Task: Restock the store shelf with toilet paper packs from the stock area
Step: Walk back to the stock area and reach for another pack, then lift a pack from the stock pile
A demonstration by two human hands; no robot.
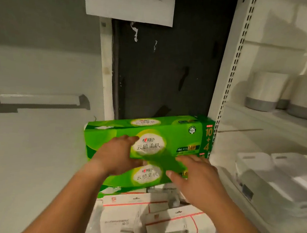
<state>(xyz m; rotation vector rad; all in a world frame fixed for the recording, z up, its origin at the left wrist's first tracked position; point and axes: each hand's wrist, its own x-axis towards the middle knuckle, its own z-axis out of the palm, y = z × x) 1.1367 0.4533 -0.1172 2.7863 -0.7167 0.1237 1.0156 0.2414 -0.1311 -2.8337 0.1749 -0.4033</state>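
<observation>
Green pack point(165, 136) on the stock pile, against the dark panel point(164, 70). Left hand point(119, 156) gripping its front edge, fingers curled over. Right hand point(196, 174) flat against the front, fingers straight, likely steadying for the lift.

Two bare forearms reach forward side by side from the bottom edge. The left hand point(116, 155) curls its fingers around the near edge of a green pack point(167, 134). The right hand point(195, 173) lies just beside it, fingers straight, flat against the pack's front.
</observation>
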